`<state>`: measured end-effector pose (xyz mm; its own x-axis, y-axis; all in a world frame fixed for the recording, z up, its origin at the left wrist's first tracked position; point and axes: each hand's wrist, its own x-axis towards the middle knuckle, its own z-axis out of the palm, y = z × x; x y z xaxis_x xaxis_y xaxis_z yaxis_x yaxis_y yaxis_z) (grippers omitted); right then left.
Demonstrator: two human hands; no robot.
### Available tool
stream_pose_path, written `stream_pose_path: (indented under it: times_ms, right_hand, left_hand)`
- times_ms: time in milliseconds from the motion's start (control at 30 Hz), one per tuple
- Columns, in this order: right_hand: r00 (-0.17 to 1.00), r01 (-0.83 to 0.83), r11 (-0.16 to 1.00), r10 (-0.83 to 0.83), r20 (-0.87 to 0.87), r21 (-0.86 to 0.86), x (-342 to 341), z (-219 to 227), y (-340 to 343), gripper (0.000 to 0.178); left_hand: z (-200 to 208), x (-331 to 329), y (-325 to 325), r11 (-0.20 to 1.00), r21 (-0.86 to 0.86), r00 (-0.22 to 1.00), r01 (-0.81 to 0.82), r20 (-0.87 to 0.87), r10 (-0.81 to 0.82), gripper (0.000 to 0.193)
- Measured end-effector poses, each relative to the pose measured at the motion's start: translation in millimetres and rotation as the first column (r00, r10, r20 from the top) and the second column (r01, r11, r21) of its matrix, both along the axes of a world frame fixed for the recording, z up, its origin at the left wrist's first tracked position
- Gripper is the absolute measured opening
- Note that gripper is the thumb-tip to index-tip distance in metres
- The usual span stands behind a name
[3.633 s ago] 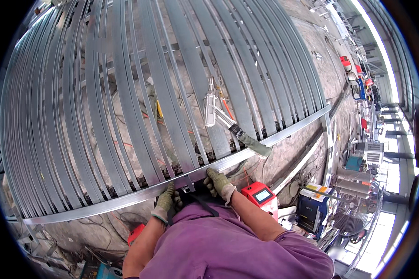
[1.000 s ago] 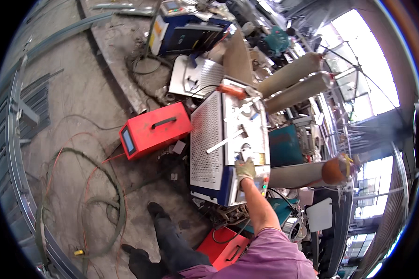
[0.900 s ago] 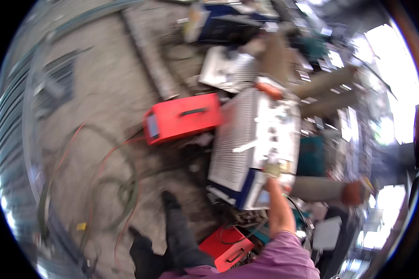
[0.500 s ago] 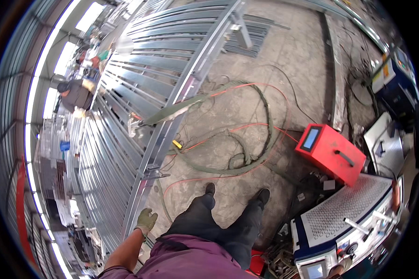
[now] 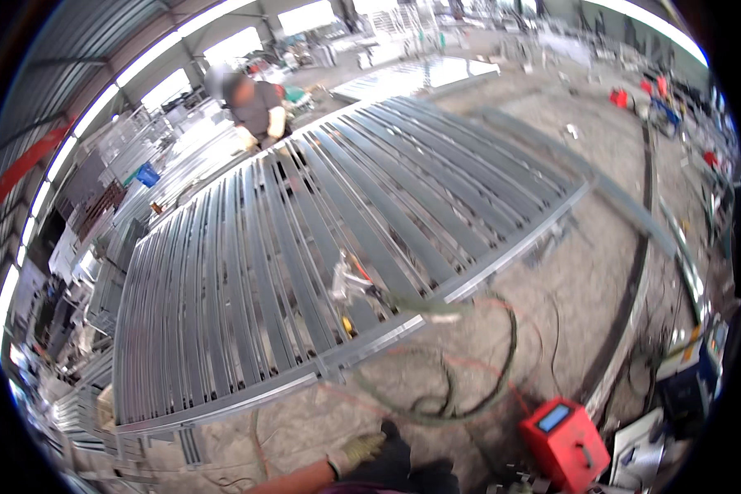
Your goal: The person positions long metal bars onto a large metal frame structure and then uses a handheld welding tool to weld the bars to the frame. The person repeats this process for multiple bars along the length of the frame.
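Note:
My left hand (image 5: 358, 453), in a green work glove, is in front of my dark trousers at the bottom of the view. Its fingers look stretched out, slightly blurred, with nothing seen in them. My right hand does not show. Ahead lies a large grey metal slatted panel (image 5: 329, 230), its near rail (image 5: 222, 414) closest to me. On the slats rests a silver tool (image 5: 347, 281) that looks like a welding gun, with a green-sleeved cable (image 5: 428, 306) running over the rail to the floor. A small yellow piece (image 5: 348, 326) is beside it.
A red box-shaped machine (image 5: 566, 445) with a handle and screen stands at lower right. Coiled hose (image 5: 510, 350) and orange line lie on the floor. Across the panel a gloved person (image 5: 259, 111) bends over its far edge. A long metal beam (image 5: 634, 317) runs along the right.
My view has swung up and left, bringing the whole panel in. My right hand, earlier by the machine at lower right, is out of view. My left hand appears farther right, before my legs.

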<state>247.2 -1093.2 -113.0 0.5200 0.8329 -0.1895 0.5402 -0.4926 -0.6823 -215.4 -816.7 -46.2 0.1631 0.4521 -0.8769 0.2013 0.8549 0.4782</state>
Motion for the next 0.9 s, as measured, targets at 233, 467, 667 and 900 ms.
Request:
stream_pose_path:
  times_ms: [233, 467, 667, 900]
  right_hand:
    - [0.869, -0.496, 0.860, 0.489, -0.080, -0.123, -178, 157, 349, 0.035]
    - [0.529, -0.835, 0.549, 0.820, 0.219, -0.039, -274, 193, 468, 0.028]
    - [0.356, -0.918, 0.393, 0.869, 0.344, -0.043, -293, 147, 503, 0.031]
    - [0.205, -0.974, 0.215, 0.971, 0.120, -0.077, -305, 172, 550, 0.033]
  left_hand:
    - [51, 33, 62, 0.929, -0.104, 0.845, -0.356, 0.388, 0.367, 0.047]
    - [16, -8, 108, 0.886, -0.082, 0.737, -0.456, 0.523, 0.428, 0.049]
    - [45, 20, 139, 0.675, -0.195, 0.464, -0.711, 0.591, 0.660, 0.049]
    - [73, 56, 198, 0.541, -0.041, 0.439, -0.840, 0.533, 0.723, 0.054]
